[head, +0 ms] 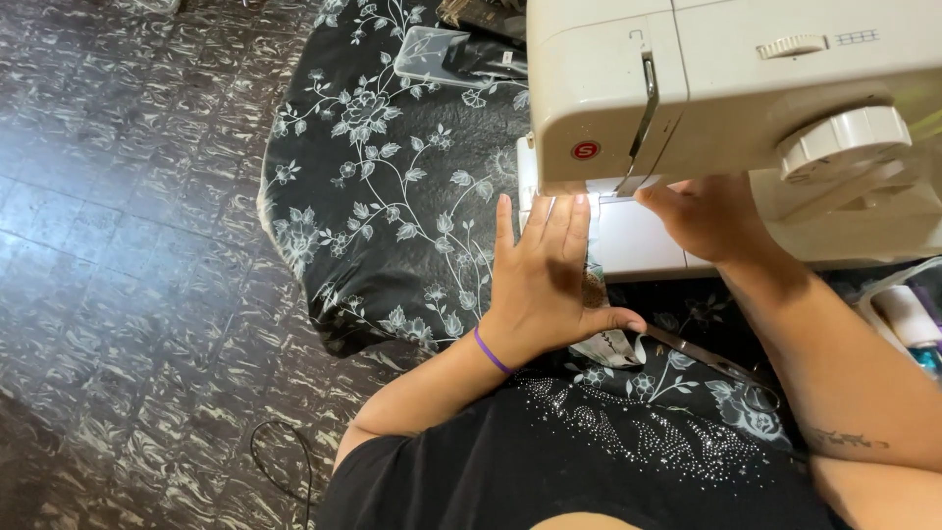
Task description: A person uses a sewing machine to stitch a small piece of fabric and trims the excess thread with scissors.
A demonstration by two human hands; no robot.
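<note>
A person's left hand (545,280) is lying flat, fingers spread wide, pressing a small fabric piece (610,344) onto the bench (373,177) covered in black floral cloth. The right hand (702,216) is reaching beneath the cream sewing machine (726,88), which is hiding its fingers, so I cannot tell their state. Scissors (711,361) are lying nearby.

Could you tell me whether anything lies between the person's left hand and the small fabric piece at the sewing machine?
Nothing visible does: the left hand lies flat on the fabric piece before the sewing machine.
</note>
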